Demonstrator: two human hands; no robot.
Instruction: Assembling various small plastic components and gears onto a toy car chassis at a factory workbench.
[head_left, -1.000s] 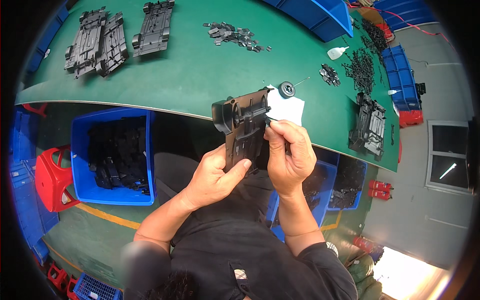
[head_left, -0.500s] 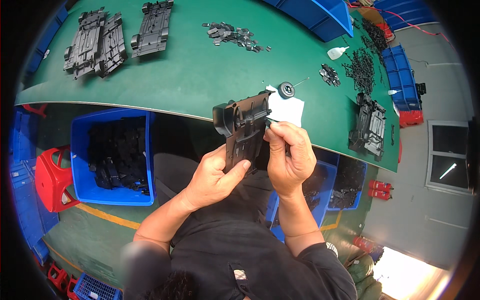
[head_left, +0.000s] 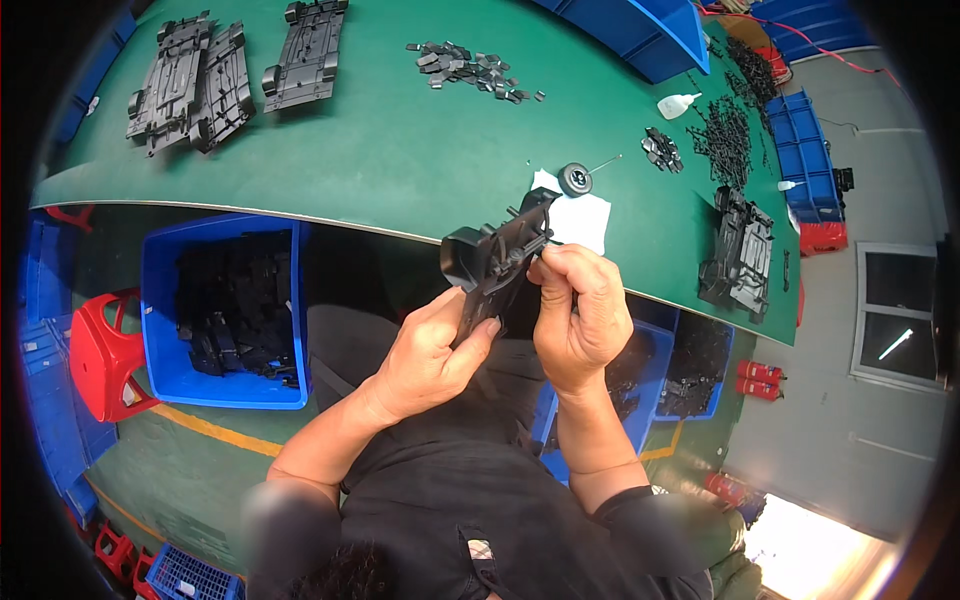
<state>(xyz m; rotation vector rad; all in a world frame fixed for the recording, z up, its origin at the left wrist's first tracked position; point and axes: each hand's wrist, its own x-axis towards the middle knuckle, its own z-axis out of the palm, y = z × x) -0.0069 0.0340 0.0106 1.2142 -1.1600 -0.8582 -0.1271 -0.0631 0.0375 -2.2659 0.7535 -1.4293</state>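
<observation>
Mid-assembly, just off the desk's (head_left: 400,150) near edge: my left hand (head_left: 430,355) grips the black chassis (head_left: 495,265), right hand (head_left: 575,315) pinches its axle end; seating likely needs firm, square pressure.

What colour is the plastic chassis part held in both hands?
Black, seen best in the head view: the chassis part sits between the left hand and right hand.

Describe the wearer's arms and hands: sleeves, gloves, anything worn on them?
Both hands are bare: no gloves on the left hand or the right hand, and no watch, ring or band that the view shows. The forearms are bare too. Short black sleeves of a dark top begin near the elbows. No cables or markings visible.
</observation>
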